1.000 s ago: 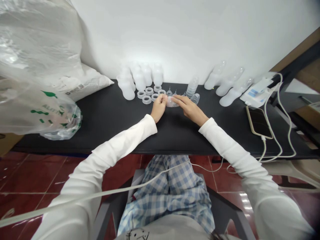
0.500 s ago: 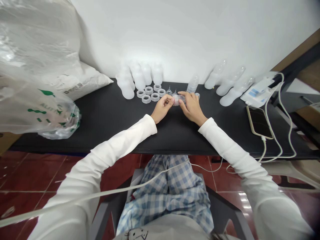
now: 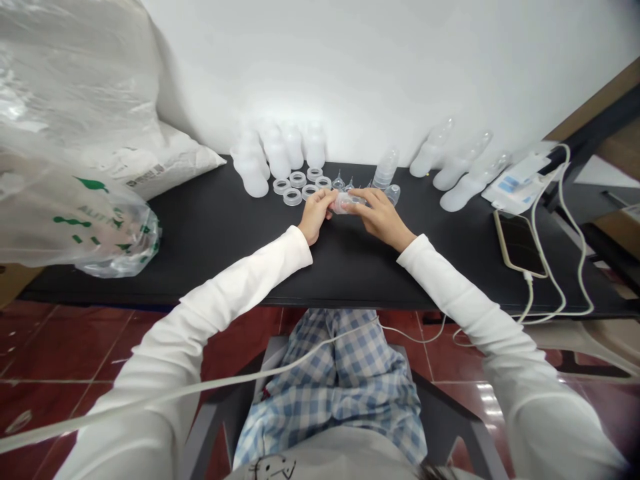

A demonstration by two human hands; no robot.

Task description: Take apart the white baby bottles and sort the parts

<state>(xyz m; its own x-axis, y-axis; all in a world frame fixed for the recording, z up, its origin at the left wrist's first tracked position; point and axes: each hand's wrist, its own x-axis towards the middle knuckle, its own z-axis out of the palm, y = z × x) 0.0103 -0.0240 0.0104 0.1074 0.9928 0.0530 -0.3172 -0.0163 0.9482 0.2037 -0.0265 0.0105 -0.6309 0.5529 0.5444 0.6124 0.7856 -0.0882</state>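
Left hand (image 3: pixel 315 217) and right hand (image 3: pixel 381 215) both grasping a clear plastic piece (image 3: pixel 345 203), exact part hard to tell, held roughly level above the middle of the black table (image 3: pixel 350 270), near its back edge. Left fingers curled around one end, right fingers stretched over the other end and top; neither hand is released or in a tight fist. Both hands close together, white sleeves on both forearms. Behind the hands on the table: collar rings (image 3: pixel 293 197) in a loose cluster, just left of small clear teats (image 3: pixel 339 181). Upright clear bottle (image 3: pixel 385 171) at the back of the table, just right of the teats. Small clear cup (image 3: pixel 393 194) just beyond the right hand. Frosted white bottles (image 3: pixel 277 160) stand grouped at the back left of the table, and three more frosted bottles (image 3: pixel 463 170) lie tilted against the wall at the back right. Phone (image 3: pixel 519 243) on the right side of the table, with a white cable (image 3: pixel 547 227) running from it. Plastic bag (image 3: pixel 80 223) hangs over the left end of the table, white sack (image 3: pixel 165 167) behind it.
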